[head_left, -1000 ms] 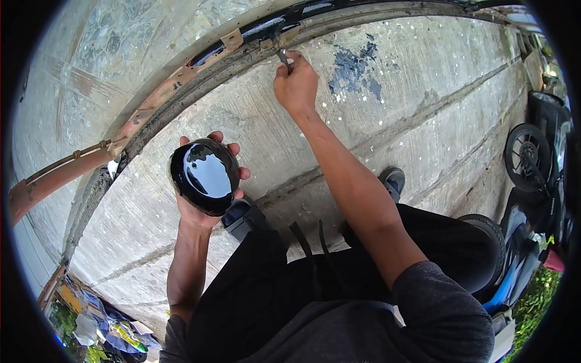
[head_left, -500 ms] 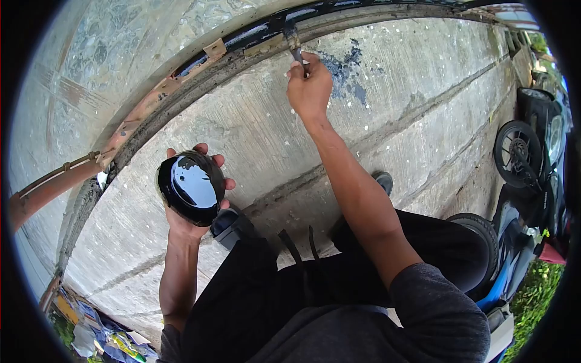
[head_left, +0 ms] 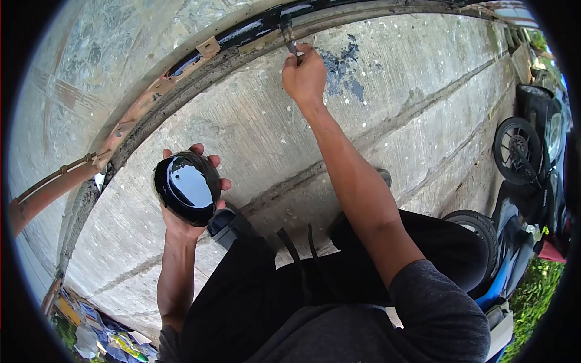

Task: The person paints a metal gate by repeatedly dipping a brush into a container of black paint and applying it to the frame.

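Note:
My right hand (head_left: 304,74) is closed around the handle of a paintbrush (head_left: 287,31). The bristle end touches a long metal rail (head_left: 251,31), which is glossy black along its upper right stretch and rusty brown toward the lower left. In my left hand (head_left: 181,224) rests a round container of black paint (head_left: 187,186), its fingers wrapped around the side and its shiny surface reflecting the sky. The container is held over the concrete, apart from the rail.
Concrete ground (head_left: 254,121) with grooves runs below the rail, and dark paint stains (head_left: 345,66) mark it near my right hand. Parked motorcycles (head_left: 517,151) stand at the right. A pile of litter (head_left: 109,336) lies at the lower left; a rusty pipe (head_left: 42,193) juts in at left.
My right hand and the brush have shifted slightly left and up along the rail. The paint container in my left hand has moved a little to the left.

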A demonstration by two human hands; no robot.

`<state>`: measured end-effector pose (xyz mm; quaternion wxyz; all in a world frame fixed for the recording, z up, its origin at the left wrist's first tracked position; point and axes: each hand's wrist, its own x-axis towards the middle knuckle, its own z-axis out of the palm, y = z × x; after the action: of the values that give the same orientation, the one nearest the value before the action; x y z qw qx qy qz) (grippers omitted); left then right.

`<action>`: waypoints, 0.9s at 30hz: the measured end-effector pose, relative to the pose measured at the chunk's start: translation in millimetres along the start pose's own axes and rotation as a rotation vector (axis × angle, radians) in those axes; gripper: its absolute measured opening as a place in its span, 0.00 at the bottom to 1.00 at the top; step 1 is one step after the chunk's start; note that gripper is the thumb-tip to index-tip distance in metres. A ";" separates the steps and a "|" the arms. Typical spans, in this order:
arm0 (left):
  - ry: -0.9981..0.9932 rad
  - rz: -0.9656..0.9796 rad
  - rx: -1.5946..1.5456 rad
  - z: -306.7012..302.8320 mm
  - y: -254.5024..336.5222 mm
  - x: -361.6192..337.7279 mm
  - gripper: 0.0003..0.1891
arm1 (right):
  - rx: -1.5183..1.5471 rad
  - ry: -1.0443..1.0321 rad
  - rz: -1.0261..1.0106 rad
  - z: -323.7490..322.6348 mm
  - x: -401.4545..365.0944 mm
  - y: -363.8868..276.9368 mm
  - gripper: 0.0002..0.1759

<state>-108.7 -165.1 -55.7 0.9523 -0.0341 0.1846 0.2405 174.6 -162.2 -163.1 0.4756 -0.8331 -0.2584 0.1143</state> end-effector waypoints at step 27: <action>-0.074 -0.007 -0.003 -5.1 3.1 -5.4 0.33 | 0.669 -0.196 0.618 2.1 -1.4 -41.8 0.09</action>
<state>-116.3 -165.6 -58.4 0.9593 -0.0275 0.1488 0.2384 159.1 -144.0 -128.6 0.6352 -0.6569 0.0094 0.4061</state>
